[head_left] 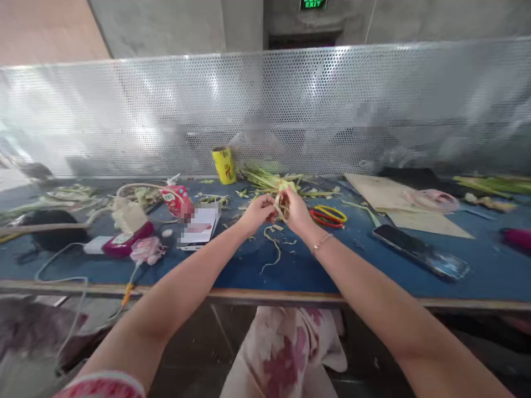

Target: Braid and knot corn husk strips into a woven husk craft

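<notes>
Over the middle of the blue table, both hands meet on a small pale, curled piece of plant strips (281,209) that looks like husk or leaf. My left hand (261,213) pinches its left side with bent fingers. From the right, my right hand (293,209) wraps round it, palm turned inward; some fingers are hidden. Just beyond the hands lies a bundle of green plant stalks (265,179). A yellow and red pair of looped handles or bands (329,215) rests beside my right hand. Thin dry shreds (271,249) are scattered below.
A perforated metal screen (249,88) borders the table's back. A yellow can-like cylinder (224,165) stands before it. To the left are a white phone-like device (200,225), a red patterned packet (177,202) and cables. Right lie a dark phone (418,251) and brown paper (390,202).
</notes>
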Motion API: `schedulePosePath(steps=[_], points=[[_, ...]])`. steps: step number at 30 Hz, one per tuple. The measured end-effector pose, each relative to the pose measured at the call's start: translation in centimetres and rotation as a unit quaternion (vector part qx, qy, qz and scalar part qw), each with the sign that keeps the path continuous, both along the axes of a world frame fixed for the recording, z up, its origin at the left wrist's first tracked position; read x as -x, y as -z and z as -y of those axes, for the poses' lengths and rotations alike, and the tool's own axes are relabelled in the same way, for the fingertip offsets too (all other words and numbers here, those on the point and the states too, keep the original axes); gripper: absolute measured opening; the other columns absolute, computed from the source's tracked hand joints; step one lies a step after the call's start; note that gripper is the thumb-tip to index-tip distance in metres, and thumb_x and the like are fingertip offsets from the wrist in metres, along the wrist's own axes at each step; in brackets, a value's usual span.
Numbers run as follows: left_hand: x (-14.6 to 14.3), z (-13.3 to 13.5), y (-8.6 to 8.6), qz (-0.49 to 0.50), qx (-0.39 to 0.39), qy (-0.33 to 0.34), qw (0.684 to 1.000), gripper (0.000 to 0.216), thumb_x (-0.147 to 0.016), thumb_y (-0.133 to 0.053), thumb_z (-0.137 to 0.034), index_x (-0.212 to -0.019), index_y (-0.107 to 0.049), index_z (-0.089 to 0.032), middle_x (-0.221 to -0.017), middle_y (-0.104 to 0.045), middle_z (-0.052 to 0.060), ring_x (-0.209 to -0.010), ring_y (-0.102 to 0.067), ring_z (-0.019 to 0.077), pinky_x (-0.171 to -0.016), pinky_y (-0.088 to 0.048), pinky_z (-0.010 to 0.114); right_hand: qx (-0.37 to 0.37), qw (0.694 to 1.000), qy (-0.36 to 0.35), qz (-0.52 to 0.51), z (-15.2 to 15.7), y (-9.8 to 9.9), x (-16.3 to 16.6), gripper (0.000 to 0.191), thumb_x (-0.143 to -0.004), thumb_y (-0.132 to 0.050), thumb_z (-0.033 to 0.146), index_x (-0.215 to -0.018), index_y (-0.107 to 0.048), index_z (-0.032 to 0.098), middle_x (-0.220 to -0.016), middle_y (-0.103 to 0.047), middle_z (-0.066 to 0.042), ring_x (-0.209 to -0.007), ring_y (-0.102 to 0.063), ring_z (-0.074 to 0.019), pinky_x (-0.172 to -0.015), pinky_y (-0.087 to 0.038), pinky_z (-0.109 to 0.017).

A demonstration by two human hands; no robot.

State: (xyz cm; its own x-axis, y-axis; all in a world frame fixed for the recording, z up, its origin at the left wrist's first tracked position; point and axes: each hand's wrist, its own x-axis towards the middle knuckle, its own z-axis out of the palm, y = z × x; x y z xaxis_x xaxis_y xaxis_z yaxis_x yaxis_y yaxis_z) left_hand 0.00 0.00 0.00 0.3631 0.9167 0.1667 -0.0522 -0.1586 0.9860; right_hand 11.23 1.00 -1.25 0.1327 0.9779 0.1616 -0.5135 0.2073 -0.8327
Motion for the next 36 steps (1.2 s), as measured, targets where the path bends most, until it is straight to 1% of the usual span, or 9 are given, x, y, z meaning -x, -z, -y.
schedulePosePath(steps=[7, 12, 16, 18, 24, 27, 29, 33, 36], points=[[0.2, -0.7, -0.1, 0.078, 0.036, -0.028, 0.996, 0.014, -0.062, -0.051, -0.007, -0.071, -0.047, -0.017, -0.049, -0.052, -0.005, -0.039, -0.044, 0.0063, -0.045, -0.038, 0.019, 0.11, 0.989, -0.011, 0.101, -0.4, 0.2, -2.1, 0.039, -0.081, -0.049, 0.061, -0.075, -0.05, 0.022, -0.065, -0.051, 0.002, -0.047, -0.049, -0.0099, -0.046, -0.046, -0.027], [0.8, -1.0, -0.5, 0.102, 0.039, -0.049, 0.993, 0.013, -0.061, -0.05, -0.007, -0.068, -0.047, -0.017, -0.049, -0.052, -0.004, -0.039, -0.044, 0.0058, -0.044, -0.037, 0.018, 0.189, 0.968, -0.072, 0.148, 0.3, -0.6, -3.2, 0.035, -0.089, -0.04, 0.051, -0.076, -0.052, 0.021, -0.066, -0.053, -0.001, -0.047, -0.052, -0.0132, -0.044, -0.043, -0.029], [1.0, -1.1, -0.4, 0.092, 0.045, -0.052, 0.993, 0.014, -0.06, -0.053, -0.009, -0.069, -0.047, -0.018, -0.048, -0.051, -0.005, -0.038, -0.044, 0.0061, -0.043, -0.036, 0.018, 0.156, 0.981, -0.055, 0.097, 0.7, -1.3, -3.2, 0.021, -0.088, -0.042, 0.024, -0.071, -0.054, 0.02, -0.064, -0.054, -0.002, -0.051, -0.053, -0.0121, -0.05, -0.048, -0.028], [1.1, -1.2, -0.3, 0.084, 0.043, -0.05, 0.994, 0.017, -0.058, -0.055, -0.009, -0.071, -0.046, -0.018, -0.047, -0.05, -0.005, -0.037, -0.043, 0.0065, -0.042, -0.036, 0.018, 0.136, 0.988, -0.032, 0.067, 0.7, -1.7, -3.2, 0.02, -0.085, -0.043, 0.017, -0.07, -0.056, 0.019, -0.064, -0.056, -0.002, -0.053, -0.053, -0.0113, -0.051, -0.049, -0.026], [1.2, -1.7, -0.1, 0.077, 0.039, -0.059, 0.995, 0.022, -0.054, -0.052, -0.009, -0.071, -0.044, -0.02, -0.044, -0.048, -0.007, -0.035, -0.041, 0.0073, -0.039, -0.033, 0.018, 0.052, 0.997, -0.049, 0.031, 0.6, -1.9, -3.5, 0.017, -0.083, -0.05, 0.025, -0.072, -0.06, 0.018, -0.071, -0.063, -0.003, -0.059, -0.056, -0.0109, -0.059, -0.052, -0.025], [1.3, -1.9, -0.1, 0.075, 0.042, -0.071, 0.994, 0.018, -0.055, -0.051, -0.01, -0.068, -0.044, -0.02, -0.044, -0.048, -0.006, -0.034, -0.04, 0.0075, -0.038, -0.032, 0.019, -0.022, 0.994, -0.082, 0.07, 0.6, -1.6, -3.3, 0.006, -0.074, -0.065, 0.023, -0.076, -0.061, 0.019, -0.075, -0.063, 0.0, -0.063, -0.058, -0.0104, -0.065, -0.052, -0.026], [1.3, -1.9, -0.1, 0.074, 0.045, -0.07, 0.994, 0.015, -0.058, -0.053, -0.012, -0.066, -0.044, -0.02, -0.044, -0.048, -0.006, -0.035, -0.04, 0.0072, -0.039, -0.032, 0.019, -0.057, 0.989, -0.089, 0.104, 0.6, -1.4, -3.1, 0.015, -0.066, -0.072, 0.018, -0.077, -0.062, 0.02, -0.074, -0.061, 0.001, -0.065, -0.058, -0.01, -0.066, -0.051, -0.026], [1.4, -1.8, -0.1, 0.066, 0.041, -0.063, 0.995, 0.014, -0.066, -0.059, -0.017, -0.065, -0.045, -0.019, -0.046, -0.047, -0.005, -0.038, -0.041, 0.0071, -0.039, -0.033, 0.019, -0.056, 0.989, -0.056, 0.123, 0.7, -1.0, -2.9, 0.016, -0.064, -0.073, 0.016, -0.075, -0.062, 0.019, -0.069, -0.057, 0.002, -0.064, -0.057, -0.0094, -0.062, -0.049, -0.024], [1.3, -1.8, -0.2, 0.062, 0.059, -0.058, 0.995, 0.02, -0.076, -0.061, -0.034, -0.069, -0.051, -0.018, -0.046, -0.044, -0.005, -0.037, -0.039, 0.007, -0.04, -0.033, 0.02, -0.045, 0.993, -0.059, 0.092, 0.7, -1.1, -3.0, 0.011, -0.067, -0.072, 0.019, -0.073, -0.063, 0.018, -0.07, -0.059, 0.001, -0.061, -0.056, -0.0084, -0.06, -0.049, -0.023]])
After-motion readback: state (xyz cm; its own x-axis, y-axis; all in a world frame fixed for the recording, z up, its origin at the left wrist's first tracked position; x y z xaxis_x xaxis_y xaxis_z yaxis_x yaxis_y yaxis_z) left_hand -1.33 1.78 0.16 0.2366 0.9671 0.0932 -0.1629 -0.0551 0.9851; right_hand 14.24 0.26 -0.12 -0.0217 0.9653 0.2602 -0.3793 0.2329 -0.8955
